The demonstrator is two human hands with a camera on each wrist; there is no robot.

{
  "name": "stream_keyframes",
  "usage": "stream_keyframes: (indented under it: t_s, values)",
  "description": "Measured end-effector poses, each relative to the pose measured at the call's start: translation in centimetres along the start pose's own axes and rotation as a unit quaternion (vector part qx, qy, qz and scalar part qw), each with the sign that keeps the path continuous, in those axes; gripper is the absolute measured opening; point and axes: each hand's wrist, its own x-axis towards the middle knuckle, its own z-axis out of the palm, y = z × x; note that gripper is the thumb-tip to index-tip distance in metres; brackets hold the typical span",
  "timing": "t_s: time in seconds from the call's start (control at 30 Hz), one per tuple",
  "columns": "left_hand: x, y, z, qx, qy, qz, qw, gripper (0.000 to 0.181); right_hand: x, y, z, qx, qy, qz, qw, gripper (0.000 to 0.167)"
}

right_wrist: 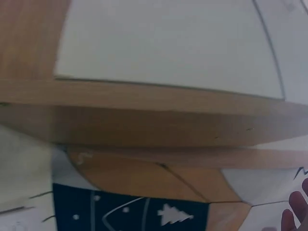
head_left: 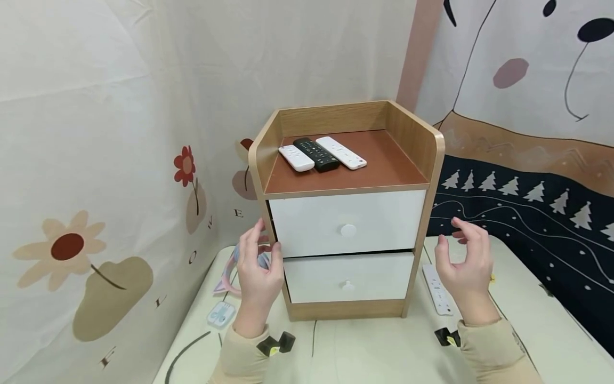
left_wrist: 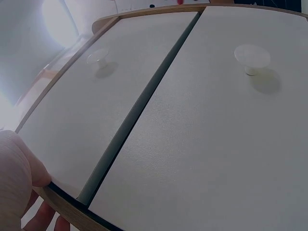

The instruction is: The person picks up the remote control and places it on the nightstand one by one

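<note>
A small wooden bedside cabinet (head_left: 345, 311) faces me, with a white upper drawer (head_left: 307, 226) and a white lower drawer (head_left: 314, 282), each bearing a round knob. Both drawers look pushed in, with a dark gap between them. My left hand (head_left: 259, 272) holds the cabinet's left side edge; in the left wrist view the thumb (left_wrist: 24, 161) lies on the front edge and the fingers are beyond the panel. To the right of the cabinet, my right hand (head_left: 466, 264) is held apart from it, fingers loosely curved around nothing.
On the cabinet's brown top lie a white remote (head_left: 297, 158), a black remote (head_left: 316, 154) and another white remote (head_left: 341, 152). A power strip (head_left: 436, 290) lies right; headphones (head_left: 231, 272), a clear small case (head_left: 221, 314) and a dark cable (head_left: 184, 352) lie left. Printed cloth hangs behind.
</note>
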Motion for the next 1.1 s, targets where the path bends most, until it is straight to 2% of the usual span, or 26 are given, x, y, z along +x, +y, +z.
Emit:
stream_keyframes:
  t_s: [0.1,0.27,0.37,0.6,0.9,1.1]
  values:
    - [0.1,0.0,-0.1,0.002,0.000,0.005,1.0000,0.061,-1.5,1.2,0.0,-0.007,-0.013,0.014,0.9998,0.048]
    - [0.0,-0.1,-0.1,0.004,-0.001,0.002,1.0000,0.061,-4.2,2.7,-0.1,-0.029,-0.045,0.064,0.9965,0.049]
    - [0.0,-0.2,-0.1,0.001,0.000,0.000,1.0000,0.061,-5.6,3.2,-0.3,-0.049,-0.074,0.090,0.9920,0.051]
    - [0.0,-0.3,0.1,0.004,0.005,0.021,0.9998,0.061,-8.0,4.2,-0.8,-0.064,-0.126,0.137,0.9803,0.054]
    - [0.0,-0.1,-0.1,0.002,-0.006,-0.013,0.9999,0.060,-9.8,5.1,-1.1,-0.093,-0.189,0.208,0.9552,0.062]
    - [0.0,-0.3,-0.1,0.005,-0.006,-0.008,0.9999,0.060,-10.9,5.6,-1.0,-0.100,-0.225,0.246,0.9375,0.065]
